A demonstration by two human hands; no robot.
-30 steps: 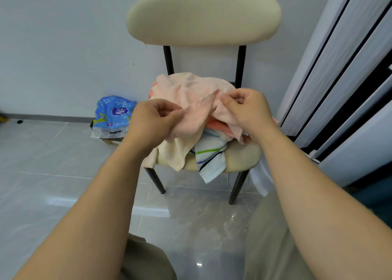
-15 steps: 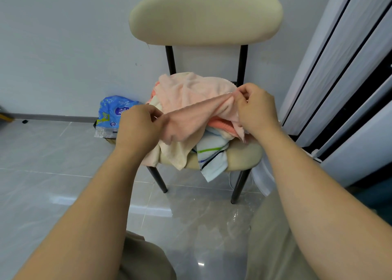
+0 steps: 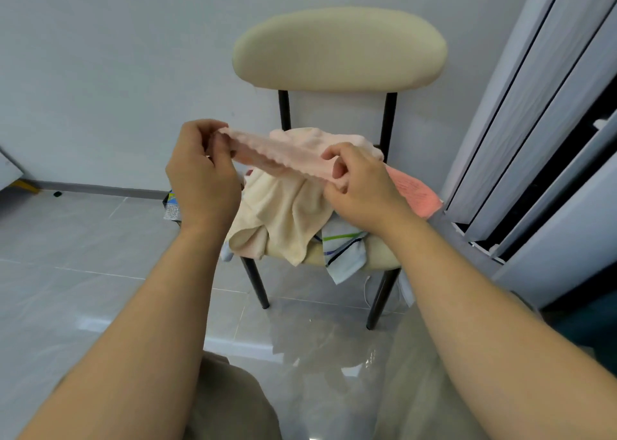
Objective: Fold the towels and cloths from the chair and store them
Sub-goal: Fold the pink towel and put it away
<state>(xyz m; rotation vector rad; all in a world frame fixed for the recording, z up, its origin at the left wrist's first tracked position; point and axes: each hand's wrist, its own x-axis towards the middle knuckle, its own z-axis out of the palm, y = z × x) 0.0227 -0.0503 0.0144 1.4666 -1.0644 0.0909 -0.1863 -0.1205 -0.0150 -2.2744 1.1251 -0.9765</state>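
Left hand (image 3: 203, 176), right hand (image 3: 364, 189) pinch one pink cloth (image 3: 283, 154); chair (image 3: 339, 49) bears three cloths (image 3: 283, 212).

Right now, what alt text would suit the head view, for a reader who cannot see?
The left hand and the right hand hold a pale pink cloth stretched between them, each gripping one end. Behind it, a cream chair carries a cream towel, a coral towel and a striped cloth in a heap.

Home room: padded chair (image 3: 339, 49), tiled floor (image 3: 66, 239), sliding doors (image 3: 541, 112)
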